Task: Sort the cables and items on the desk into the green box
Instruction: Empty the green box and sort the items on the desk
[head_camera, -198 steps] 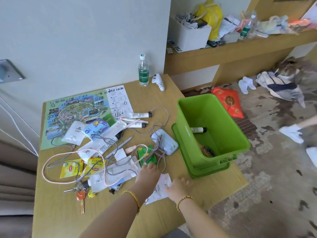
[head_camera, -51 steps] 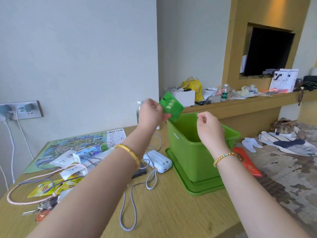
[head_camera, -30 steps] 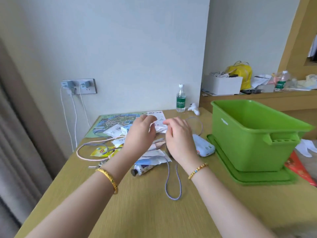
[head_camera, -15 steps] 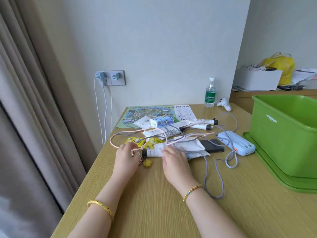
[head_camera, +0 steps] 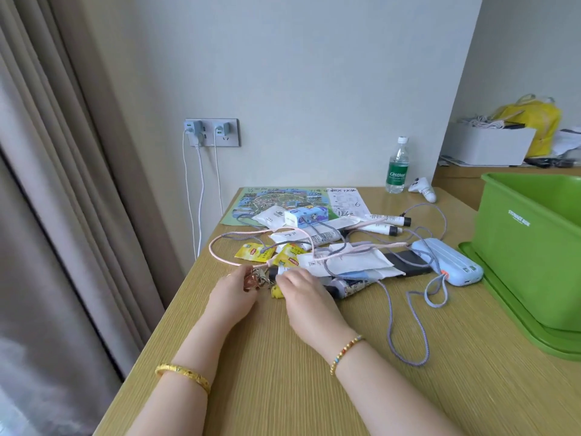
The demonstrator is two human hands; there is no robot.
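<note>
A bunch of keys with a copper tag (head_camera: 252, 281) lies at the near left edge of the pile, and a yellow charm (head_camera: 276, 292) hangs from it. My left hand (head_camera: 234, 295) curls round the tag end. My right hand (head_camera: 303, 294) pinches the same bunch at its ring. A pink cable (head_camera: 217, 247) loops over the pile just behind my fingers. A grey cable (head_camera: 408, 328) trails from the light-blue power bank (head_camera: 446, 262). The green box (head_camera: 531, 247) stands at the right on its green lid (head_camera: 515, 328).
The pile holds yellow tea bags (head_camera: 251, 250), white packets (head_camera: 349, 262), two tubes (head_camera: 385, 224), a black phone (head_camera: 408, 266) and a small blue box (head_camera: 309, 215) on a map (head_camera: 267, 199). At the back stand a water bottle (head_camera: 398, 169) and a white controller (head_camera: 424, 188). A curtain hangs on the left.
After the green packet went over the box, both hands came down to the pile's left end. In the last half second my left hand closed on the keys and my right hand reached them.
</note>
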